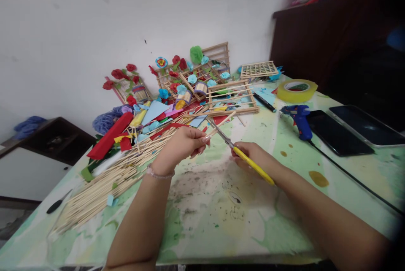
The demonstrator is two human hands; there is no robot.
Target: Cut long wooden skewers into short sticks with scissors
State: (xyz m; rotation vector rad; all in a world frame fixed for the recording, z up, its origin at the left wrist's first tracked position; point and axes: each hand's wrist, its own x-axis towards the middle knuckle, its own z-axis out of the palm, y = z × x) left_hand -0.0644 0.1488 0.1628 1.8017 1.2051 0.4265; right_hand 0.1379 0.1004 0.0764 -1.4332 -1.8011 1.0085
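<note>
My left hand (pixel 190 142) pinches a thin wooden stick (pixel 223 124), which slants up and to the right from the fingertips. In my right hand (pixel 249 157) is a pair of scissors (pixel 255 164) with yellow handles. The metal blades point up and left, close to the stick and the left fingertips; whether they touch the stick I cannot tell. A wooden stick frame (pixel 233 112) with crossbars lies just beyond both hands. To the left of my left hand, many loose wooden sticks (pixel 98 193) are spread in a long pile.
A blue glue gun (pixel 300 121) with a black cord, two phones (pixel 337 134), a roll of yellow tape (pixel 295 90) and a black marker (pixel 265 102) lie at right. Paper flowers (pixel 196 54), stick frames and coloured paper (pixel 155 111) crowd the table's back by the wall.
</note>
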